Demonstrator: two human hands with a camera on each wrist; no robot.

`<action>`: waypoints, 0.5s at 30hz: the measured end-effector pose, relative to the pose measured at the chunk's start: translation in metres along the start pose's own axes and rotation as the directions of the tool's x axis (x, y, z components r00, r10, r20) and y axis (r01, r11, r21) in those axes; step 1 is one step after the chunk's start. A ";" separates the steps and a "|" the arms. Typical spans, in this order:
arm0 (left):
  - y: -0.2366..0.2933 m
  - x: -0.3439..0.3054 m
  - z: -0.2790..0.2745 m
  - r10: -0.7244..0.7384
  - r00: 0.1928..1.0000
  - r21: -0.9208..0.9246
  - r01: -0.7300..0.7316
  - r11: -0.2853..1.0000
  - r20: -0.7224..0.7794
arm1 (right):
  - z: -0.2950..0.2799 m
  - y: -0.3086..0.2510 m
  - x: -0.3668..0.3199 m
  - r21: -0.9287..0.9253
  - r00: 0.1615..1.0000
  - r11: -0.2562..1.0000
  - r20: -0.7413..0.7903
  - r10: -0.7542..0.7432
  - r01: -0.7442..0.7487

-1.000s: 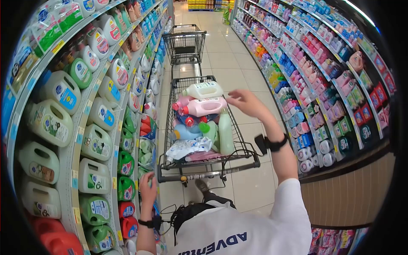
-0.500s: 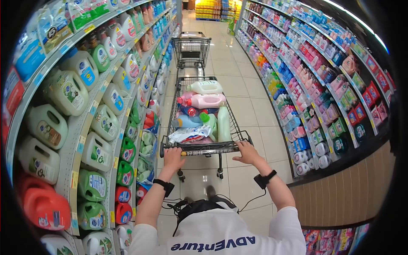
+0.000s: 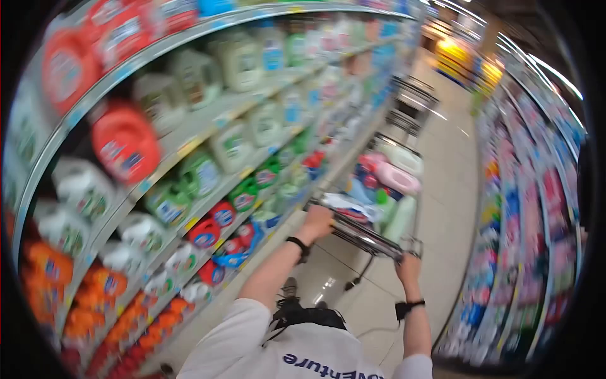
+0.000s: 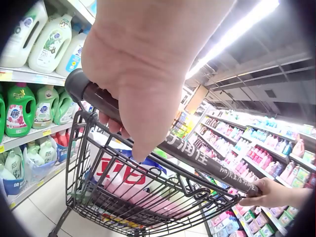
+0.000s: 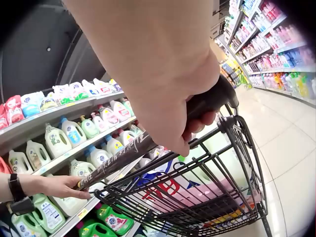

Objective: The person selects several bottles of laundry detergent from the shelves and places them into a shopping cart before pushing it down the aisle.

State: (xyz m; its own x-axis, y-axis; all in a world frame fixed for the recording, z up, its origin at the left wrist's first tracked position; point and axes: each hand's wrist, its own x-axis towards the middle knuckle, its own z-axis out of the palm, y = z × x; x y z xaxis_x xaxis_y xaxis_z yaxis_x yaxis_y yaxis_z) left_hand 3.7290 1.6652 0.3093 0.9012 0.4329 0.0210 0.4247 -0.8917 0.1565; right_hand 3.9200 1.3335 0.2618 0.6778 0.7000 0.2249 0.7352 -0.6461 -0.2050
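Both hands grip the dark handle bar (image 3: 361,235) of a shopping cart. My left hand (image 3: 317,222) wraps the bar near its left end; in the left wrist view its fingers (image 4: 114,125) curl beneath the bar. At the other end is my right hand (image 3: 409,270), with its fingers (image 5: 200,123) curled under the bar in the right wrist view. The wire basket (image 5: 237,158) holds a pink bottle (image 3: 398,179), a white bottle (image 3: 404,160), a pale green bottle (image 3: 401,218) and a white bag with red characters (image 4: 116,173).
A second black cart (image 3: 410,104) stands directly ahead of the loaded one. Shelves of detergent jugs (image 3: 233,142) run close along the left. On the right, another shelf (image 3: 524,234) holds colourful bottles and packs. Between them lies the tiled floor (image 3: 442,136).
My right hand came back from over the bottles, and both hands took hold of the handle. The head view has swung left, so the cart now sits farther right and angled.
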 end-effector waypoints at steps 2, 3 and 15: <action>0.005 -0.017 0.025 0.024 0.987 -0.065 -0.035 0.997 -0.162 | 0.002 0.007 -0.015 -0.044 0.999 0.999 -0.025 -0.023 0.022; 0.009 -0.026 0.037 0.017 0.978 -0.041 -0.026 0.999 -0.208 | 0.018 0.021 -0.023 -0.029 0.999 0.999 -0.032 -0.022 0.021; 0.054 -0.173 0.025 -0.020 0.999 -0.090 0.016 0.996 -0.042 | -0.022 0.002 -0.144 -0.100 0.995 0.992 -0.052 -0.087 0.081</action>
State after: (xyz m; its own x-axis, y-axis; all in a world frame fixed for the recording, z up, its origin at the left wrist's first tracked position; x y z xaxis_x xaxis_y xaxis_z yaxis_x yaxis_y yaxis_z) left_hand 3.5984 1.5388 0.2890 0.8879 0.4561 0.0596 0.4300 -0.8691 0.2447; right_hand 3.8233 1.2247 0.2496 0.6107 0.7364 0.2911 0.7838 -0.6145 -0.0898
